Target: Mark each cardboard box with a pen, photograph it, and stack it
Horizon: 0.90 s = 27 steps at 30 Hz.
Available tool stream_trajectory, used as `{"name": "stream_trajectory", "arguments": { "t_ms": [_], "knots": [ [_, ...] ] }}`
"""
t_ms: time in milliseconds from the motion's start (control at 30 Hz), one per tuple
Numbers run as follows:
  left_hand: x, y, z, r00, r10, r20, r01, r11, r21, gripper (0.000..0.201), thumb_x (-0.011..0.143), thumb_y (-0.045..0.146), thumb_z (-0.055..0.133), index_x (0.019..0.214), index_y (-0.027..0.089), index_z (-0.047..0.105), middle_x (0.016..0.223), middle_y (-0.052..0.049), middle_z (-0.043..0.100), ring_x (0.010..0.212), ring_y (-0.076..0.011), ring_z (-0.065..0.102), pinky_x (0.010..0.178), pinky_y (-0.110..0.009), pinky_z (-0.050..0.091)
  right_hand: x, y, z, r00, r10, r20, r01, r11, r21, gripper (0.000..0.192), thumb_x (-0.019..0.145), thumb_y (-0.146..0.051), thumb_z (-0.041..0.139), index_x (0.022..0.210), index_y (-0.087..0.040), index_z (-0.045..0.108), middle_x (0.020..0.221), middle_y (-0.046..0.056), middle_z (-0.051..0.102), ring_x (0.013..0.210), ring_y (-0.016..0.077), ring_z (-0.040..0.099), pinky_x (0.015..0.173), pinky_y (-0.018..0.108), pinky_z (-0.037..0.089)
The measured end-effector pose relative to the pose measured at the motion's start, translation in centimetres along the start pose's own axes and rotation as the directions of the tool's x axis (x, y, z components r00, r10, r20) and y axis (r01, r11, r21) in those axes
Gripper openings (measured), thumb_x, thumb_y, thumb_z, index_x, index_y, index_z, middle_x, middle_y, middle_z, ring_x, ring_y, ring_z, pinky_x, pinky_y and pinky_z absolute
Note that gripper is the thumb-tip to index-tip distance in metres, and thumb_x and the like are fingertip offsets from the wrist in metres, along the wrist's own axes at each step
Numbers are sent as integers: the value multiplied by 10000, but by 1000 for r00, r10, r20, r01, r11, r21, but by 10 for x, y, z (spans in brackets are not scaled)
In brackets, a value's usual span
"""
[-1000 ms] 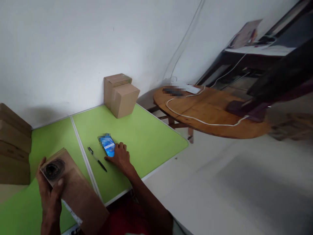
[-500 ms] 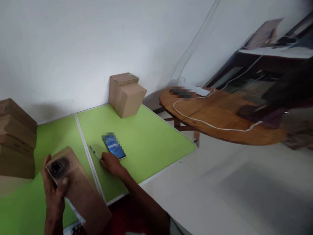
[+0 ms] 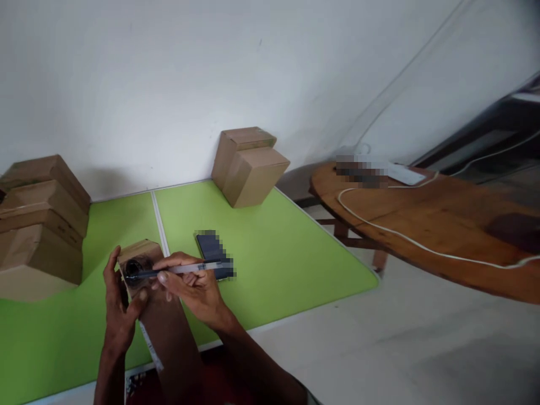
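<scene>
My left hand [image 3: 120,312] grips the far end of a long cardboard box [image 3: 169,332], thumb on its upper face and fingers round the left side. That box is tilted and runs back toward my body. Near its far end is a dark round scribbled patch [image 3: 137,269]. Between the thumb and fingers of my right hand [image 3: 196,289] lies a pen [image 3: 181,270], its tip at the scribbled patch. Whether the tip touches the cardboard I cannot tell. A phone [image 3: 206,244] with a dark screen rests on the green table just behind my right hand, partly covered by it.
Several cardboard boxes [image 3: 46,242] stand at the left of the green table [image 3: 274,270]. Two more boxes [image 3: 253,169] sit against the wall. To the right, a round wooden table [image 3: 422,219] carries a white cable [image 3: 392,230] and blurred-out items.
My right hand has brought the pen from the table beside the phone over to the box's scribbled patch. The phone's lit screen has gone dark. The view has shifted left.
</scene>
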State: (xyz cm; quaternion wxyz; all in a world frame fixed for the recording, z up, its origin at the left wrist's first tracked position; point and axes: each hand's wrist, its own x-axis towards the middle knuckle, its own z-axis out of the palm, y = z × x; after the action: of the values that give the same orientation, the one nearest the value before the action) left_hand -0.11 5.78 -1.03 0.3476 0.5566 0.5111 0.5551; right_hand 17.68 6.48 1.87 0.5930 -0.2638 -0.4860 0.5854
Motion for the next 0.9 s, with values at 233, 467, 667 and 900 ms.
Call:
{"name": "stream_trajectory", "arguments": {
  "t_ms": [233, 467, 667, 900],
  "knots": [
    [-1, -6, -3, 1000, 3, -5, -2, 1000, 4, 1024, 824, 673, 847, 1688, 275, 468, 1699, -173, 538, 1559, -424, 535, 1280, -588, 443, -4, -16, -8, 1000, 21, 11, -19, 986, -168, 321, 958, -540, 867, 979, -224, 811, 826, 11, 720, 670, 142, 665, 582, 252, 549],
    [-4, -1, -3, 999, 10, -33, -10, 1000, -1, 1014, 829, 669, 851, 1686, 268, 485, 1751, -167, 499, 1587, -414, 515, 1256, -534, 473, -1, -14, -24, 994, -35, -103, 13, 979, -205, 361, 974, -575, 831, 929, -225, 754, 734, -10, 670, 603, 134, 609, 517, 240, 461],
    [-1, -4, -5, 1000, -13, -28, 13, 1000, -16, 1082, 785, 668, 883, 1692, 237, 479, 1693, -190, 557, 1492, -413, 605, 1162, -517, 552, 31, -18, -27, 976, -159, -147, 140, 981, -131, 403, 981, -647, 803, 1012, -250, 743, 979, 51, 777, 823, 196, 732, 675, 309, 612],
    [4, -21, -26, 988, -62, -142, 67, 997, 30, 1104, 757, 723, 856, 1700, 278, 495, 1635, -138, 584, 1469, -437, 581, 1241, -578, 457, 53, 23, -69, 955, 137, -261, -295, 455, -840, 259, 1165, -462, 587, 1062, -237, 665, 1003, 78, 825, 890, 227, 800, 751, 297, 580]
  ]
}}
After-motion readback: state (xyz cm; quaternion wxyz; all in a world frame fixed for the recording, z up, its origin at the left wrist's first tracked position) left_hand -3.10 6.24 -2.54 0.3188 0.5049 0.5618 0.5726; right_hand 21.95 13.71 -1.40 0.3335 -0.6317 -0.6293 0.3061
